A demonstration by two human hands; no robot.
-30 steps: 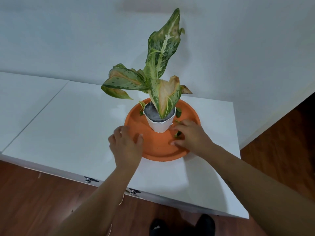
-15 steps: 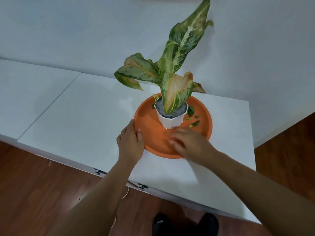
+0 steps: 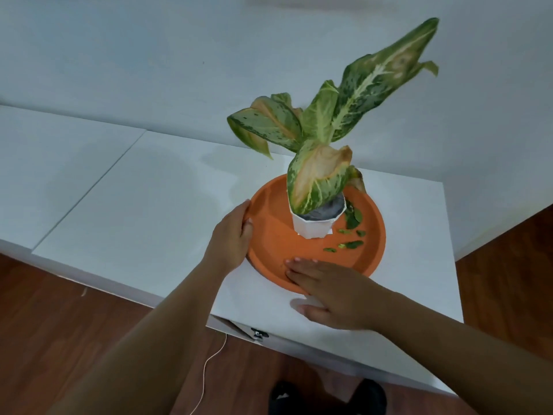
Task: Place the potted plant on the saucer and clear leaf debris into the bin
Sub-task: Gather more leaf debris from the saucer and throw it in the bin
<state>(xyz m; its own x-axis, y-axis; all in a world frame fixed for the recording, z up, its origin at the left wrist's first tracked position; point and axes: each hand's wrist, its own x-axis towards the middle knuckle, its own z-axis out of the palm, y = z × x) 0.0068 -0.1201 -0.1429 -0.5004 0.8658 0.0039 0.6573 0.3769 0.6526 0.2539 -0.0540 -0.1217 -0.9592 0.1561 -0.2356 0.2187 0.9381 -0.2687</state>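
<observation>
A potted plant (image 3: 312, 226) with a white pot and large mottled green leaves stands upright on the orange saucer (image 3: 269, 235). Several small green leaf bits (image 3: 348, 242) lie on the saucer to the right of the pot. My left hand (image 3: 232, 235) grips the saucer's left rim, thumb on the inside. My right hand (image 3: 326, 290) lies flat with fingers apart over the saucer's near rim, thumb on the table, holding nothing.
The saucer sits on a white table (image 3: 149, 211) pushed against a white wall. The table's near edge is close below my hands, with a metal latch (image 3: 258, 334). Wooden floor, a thin white cable (image 3: 209, 363) and black shoes lie below.
My right hand drew back from the leaf bits beside the pot to the saucer's near rim and flattened. My left hand shifted to grip the left rim. The view moved left.
</observation>
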